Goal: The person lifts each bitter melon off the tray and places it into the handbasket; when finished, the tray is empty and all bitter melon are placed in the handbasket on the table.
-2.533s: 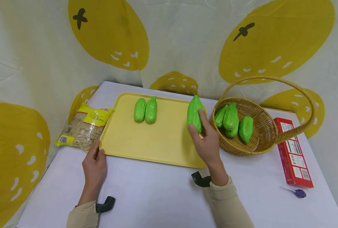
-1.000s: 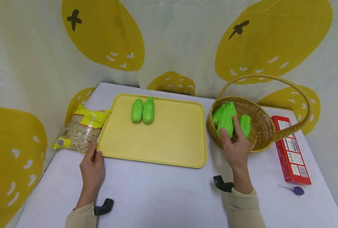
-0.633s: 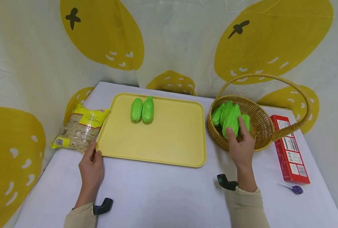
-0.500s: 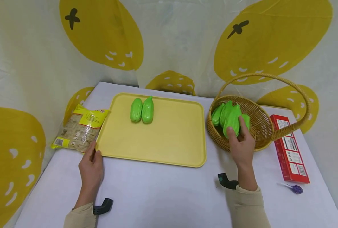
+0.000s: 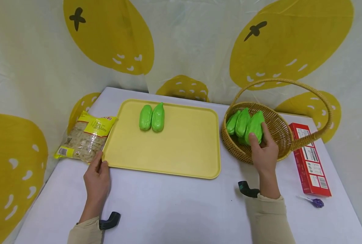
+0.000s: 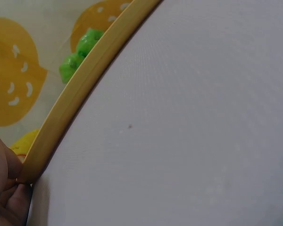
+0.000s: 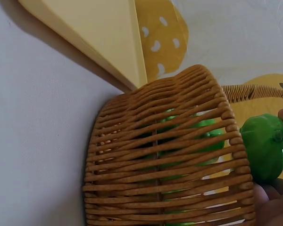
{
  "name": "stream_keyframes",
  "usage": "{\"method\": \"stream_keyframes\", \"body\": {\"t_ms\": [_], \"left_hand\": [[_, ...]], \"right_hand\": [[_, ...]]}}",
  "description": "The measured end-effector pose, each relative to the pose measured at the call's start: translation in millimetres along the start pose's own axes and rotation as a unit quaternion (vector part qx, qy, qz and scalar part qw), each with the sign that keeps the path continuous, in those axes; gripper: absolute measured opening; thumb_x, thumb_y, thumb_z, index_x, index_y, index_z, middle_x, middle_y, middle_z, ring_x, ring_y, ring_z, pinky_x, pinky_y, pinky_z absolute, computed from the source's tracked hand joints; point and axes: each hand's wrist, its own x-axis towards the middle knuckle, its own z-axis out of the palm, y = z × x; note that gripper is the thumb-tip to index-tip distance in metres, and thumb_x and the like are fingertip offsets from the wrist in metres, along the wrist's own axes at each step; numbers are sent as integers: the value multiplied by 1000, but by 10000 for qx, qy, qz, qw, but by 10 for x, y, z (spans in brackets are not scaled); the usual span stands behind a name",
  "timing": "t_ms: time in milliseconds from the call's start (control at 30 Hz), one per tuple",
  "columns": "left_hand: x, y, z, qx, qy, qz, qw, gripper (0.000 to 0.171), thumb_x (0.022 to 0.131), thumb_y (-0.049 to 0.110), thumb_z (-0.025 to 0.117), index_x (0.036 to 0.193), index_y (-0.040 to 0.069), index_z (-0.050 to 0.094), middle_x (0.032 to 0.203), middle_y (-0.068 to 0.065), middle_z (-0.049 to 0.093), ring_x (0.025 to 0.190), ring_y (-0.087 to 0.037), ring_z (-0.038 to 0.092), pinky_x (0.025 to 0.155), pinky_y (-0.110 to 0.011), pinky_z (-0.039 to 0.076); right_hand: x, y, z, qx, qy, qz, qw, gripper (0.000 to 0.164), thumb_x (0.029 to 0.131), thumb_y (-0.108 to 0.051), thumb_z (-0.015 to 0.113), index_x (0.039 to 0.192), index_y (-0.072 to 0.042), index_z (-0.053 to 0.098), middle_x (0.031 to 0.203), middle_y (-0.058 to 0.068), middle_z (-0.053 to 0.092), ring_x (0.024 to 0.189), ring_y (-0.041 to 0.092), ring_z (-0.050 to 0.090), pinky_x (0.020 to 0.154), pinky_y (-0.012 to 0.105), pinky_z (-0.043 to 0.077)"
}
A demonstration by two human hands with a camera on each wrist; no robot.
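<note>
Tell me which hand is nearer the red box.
Right. The right hand holds a green vegetable at the basket, left of the red box. The left hand is farther left, pinching the near left corner of the yellow tray.

Right hand (image 5: 264, 156), earlier above right end of tray (image 5: 181, 149), now holds green gourd (image 5: 254, 127) over basket (image 5: 234, 151); rightmost basket gourd now hidden from head view.

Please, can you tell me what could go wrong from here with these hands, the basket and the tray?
The right hand grips a green vegetable at the basket; it might slip and knock the other vegetables inside. The left hand pinches the near left corner of the tray; if that lifts, the two vegetables on it could roll.
</note>
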Motion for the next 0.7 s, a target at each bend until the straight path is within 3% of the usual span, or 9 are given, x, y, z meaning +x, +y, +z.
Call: {"method": "stream_keyframes", "body": {"t_ms": [200, 467, 700], "left_hand": [[13, 4, -2, 74, -1, 10, 10000, 45, 99, 18, 44, 144, 25, 38, 149, 8, 37, 138, -8, 34, 110, -30, 40], [17, -8, 3, 116, 5, -18, 9999, 45, 99, 18, 44, 144, 25, 38, 149, 9, 36, 138, -7, 33, 110, -30, 40], [9, -27, 10, 97, -29, -62, 9999, 46, 100, 19, 43, 144, 26, 37, 150, 10, 35, 139, -7, 32, 111, -30, 39]], "right_hand": [[124, 209, -11, -182, 7, 66, 9998, 56, 93, -38, 56, 145, -35, 34, 146, -6, 43, 119, 10, 51, 85, 2, 47], [239, 233, -27, -326, -205, 296, 9988, 57, 94, -40, 53, 145, -39, 29, 151, -13, 34, 132, 9, 40, 109, 33, 42], [362, 269, -56, -234, -396, 482, 9978, 59, 94, -40, 53, 147, -36, 27, 152, -13, 30, 137, 8, 33, 114, 35, 36]]}}
